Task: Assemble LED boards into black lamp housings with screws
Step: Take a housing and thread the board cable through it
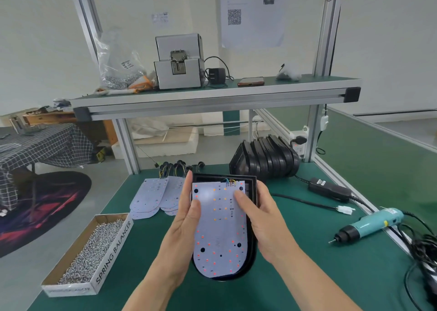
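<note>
A white LED board (220,230) with red and orange LEDs lies on a black lamp housing (251,256), both held above the green bench. My left hand (183,228) grips the housing's left edge, its thumb lying on the board. From the other side, my right hand (262,220) grips the right edge with the thumb pressed on the board's upper right. Coloured wires leave the board's top edge. A stack of spare LED boards (153,197) lies to the left. A row of black housings (264,159) stands behind.
A cardboard box of screws (89,251) sits at the front left. A teal electric screwdriver (369,224) lies at the right among black cables, behind it a power adapter (328,188). On the upper shelf (212,93) stand a screw feeder and a bag of screws.
</note>
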Motion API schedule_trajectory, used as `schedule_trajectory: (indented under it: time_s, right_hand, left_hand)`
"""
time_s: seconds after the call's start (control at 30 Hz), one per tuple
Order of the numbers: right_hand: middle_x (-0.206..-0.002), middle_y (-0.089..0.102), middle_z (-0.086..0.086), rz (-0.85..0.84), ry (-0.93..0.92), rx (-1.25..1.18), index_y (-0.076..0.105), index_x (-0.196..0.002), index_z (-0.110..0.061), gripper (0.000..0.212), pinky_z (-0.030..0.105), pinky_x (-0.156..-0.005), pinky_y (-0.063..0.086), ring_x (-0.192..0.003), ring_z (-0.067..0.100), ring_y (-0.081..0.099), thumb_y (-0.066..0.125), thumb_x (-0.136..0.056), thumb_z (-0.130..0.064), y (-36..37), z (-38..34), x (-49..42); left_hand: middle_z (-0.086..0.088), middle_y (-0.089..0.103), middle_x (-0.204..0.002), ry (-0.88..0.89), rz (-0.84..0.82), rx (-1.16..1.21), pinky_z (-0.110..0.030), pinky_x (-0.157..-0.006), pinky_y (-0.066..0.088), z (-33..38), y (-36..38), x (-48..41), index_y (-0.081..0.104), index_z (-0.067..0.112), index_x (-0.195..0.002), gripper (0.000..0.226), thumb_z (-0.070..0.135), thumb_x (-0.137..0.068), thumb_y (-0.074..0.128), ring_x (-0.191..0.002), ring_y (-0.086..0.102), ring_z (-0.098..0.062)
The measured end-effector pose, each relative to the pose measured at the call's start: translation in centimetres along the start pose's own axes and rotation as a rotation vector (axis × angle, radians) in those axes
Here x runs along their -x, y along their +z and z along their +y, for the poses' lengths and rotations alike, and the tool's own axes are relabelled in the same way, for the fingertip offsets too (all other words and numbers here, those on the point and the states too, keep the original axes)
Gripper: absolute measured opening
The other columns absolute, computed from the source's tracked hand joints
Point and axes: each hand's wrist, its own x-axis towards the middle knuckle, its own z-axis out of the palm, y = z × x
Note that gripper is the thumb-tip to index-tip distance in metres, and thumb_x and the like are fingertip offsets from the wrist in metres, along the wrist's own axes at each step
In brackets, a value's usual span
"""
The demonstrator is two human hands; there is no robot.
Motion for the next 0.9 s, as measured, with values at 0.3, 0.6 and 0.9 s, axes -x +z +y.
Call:
schedule_trajectory:
  time_s: [0.3, 0.6, 0.9]
  right_hand:
    - [-0.118, 0.073, 0.005, 0.015, -0.006, -0.029, 0.063, -0.122, -0.022, 0.028, 0.031, -0.086, 0.058, -0.111, 0.025, 0.069, 0.067, -0.096, -0.013, -0.1, 1.0, 0.9]
    - [-0.112, 0.076, 0.001, -0.020, -0.023, 0.017, 0.072, -0.106, -0.037, 0.033, 0.024, -0.079, 0.057, -0.102, 0.019, 0.072, 0.058, -0.101, -0.007, -0.4, 1.2, 1.7]
    - [-0.136, 0.064, 0.012, -0.256, 0.269, -0.223, 0.062, -0.137, -0.019, 0.042, 0.053, -0.114, 0.039, -0.133, 0.036, 0.054, 0.046, -0.101, -0.032, -2.9, -0.2, 0.1]
  left_hand:
    - [0.010, 0.066, -0.132, -0.087, -0.025, 0.223, -0.027, -0.086, 0.058, -0.4, 0.5, 0.1, 0.044, 0.062, -0.133, 0.052, 0.040, -0.090, 0.062, -0.118, 0.066, -0.015]
    - [-0.014, 0.070, -0.122, -0.160, 0.007, 0.323, -0.043, -0.085, 0.059, -0.6, 0.5, 0.3, 0.057, 0.035, -0.131, 0.045, 0.022, -0.090, 0.069, -0.108, 0.070, -0.034]
    - [-0.009, 0.069, -0.125, -0.104, -0.001, 0.300, -0.035, -0.087, 0.058, 0.3, 1.0, 1.1, 0.064, 0.024, -0.120, 0.034, 0.017, -0.086, 0.065, -0.111, 0.068, -0.024]
